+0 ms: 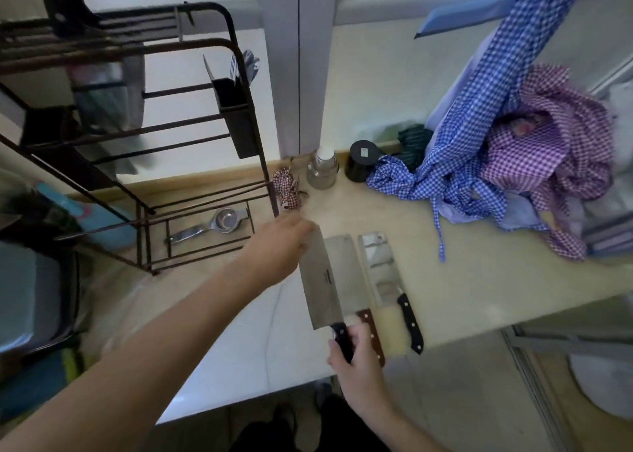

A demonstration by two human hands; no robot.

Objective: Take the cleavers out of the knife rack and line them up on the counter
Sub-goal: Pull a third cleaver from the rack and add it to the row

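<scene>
Three cleavers lie side by side on the pale counter (462, 280). The left cleaver (320, 280) has a black handle, which my right hand (356, 362) grips. My left hand (279, 249) rests on the far end of its blade. Next to it lies a cleaver with a brown handle (346, 273). The right one is a narrower cleaver with a black riveted handle (382, 270). The dark wire knife rack (144, 136) stands at the left; a black knife handle (65, 2) sticks up from its top.
A metal strainer (219, 223) lies in the rack's base. A clear jar (322, 170) and a black cup (363, 160) stand at the back wall. Blue and purple checked cloths (496, 150) are heaped at the right. The counter edge runs close to the knife handles.
</scene>
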